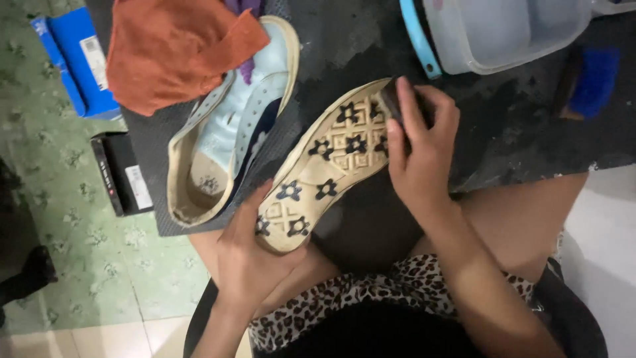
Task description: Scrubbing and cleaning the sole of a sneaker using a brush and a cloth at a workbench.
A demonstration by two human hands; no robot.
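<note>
A sneaker (328, 169) is turned sole-up over my lap, its cream sole showing dark star shapes. My left hand (248, 255) grips its heel end from below. My right hand (421, 149) is closed on a dark brush (392, 99) pressed against the toe end of the sole. The other sneaker (228, 129), pale blue with a cream rim, lies upright on the dark mat (503, 132) just left of the held one.
An orange cloth (172, 46) covers the second shoe's toe. A clear plastic tub (503, 33) with a blue handle stands at the back right, a blue brush (593, 83) beside it. A blue box (73, 59) and a black box (122, 172) lie on the green floor at left.
</note>
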